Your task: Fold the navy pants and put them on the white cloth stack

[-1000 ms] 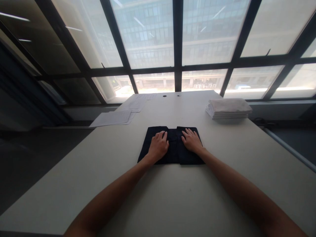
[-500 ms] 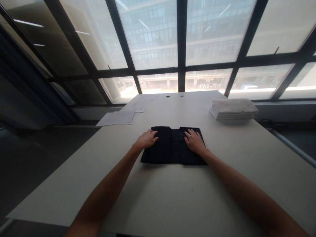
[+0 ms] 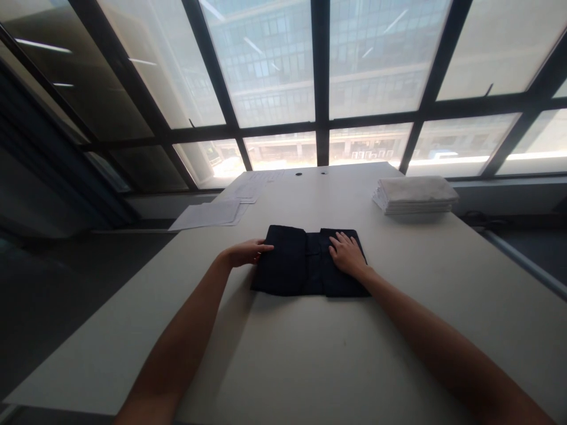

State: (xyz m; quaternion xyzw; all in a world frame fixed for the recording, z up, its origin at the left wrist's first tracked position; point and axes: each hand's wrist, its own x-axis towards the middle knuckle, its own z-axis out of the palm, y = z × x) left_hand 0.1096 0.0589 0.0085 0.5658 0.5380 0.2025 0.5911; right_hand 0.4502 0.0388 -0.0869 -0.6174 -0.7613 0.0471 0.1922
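Observation:
A dark navy folded cloth lies on the white table in front of me, its left and right sides folded in toward a narrow strip in the middle. At its left edge, my left hand pinches the fabric, thumb on top and fingers partly hidden beneath. That edge looks slightly raised. My right hand rests flat on the right folded panel, fingers spread. Whether the cloth is a garment cannot be made out.
A stack of folded white cloths stands at the back right of the white table. Sheets of paper lie along the left edge, one overhanging. Large windows rise behind the far end, and a dark curtain hangs at the left.
My left hand has slid left off the top of the cloth and now grips its left edge, lifting it a little. My right hand stays in place on the right panel.

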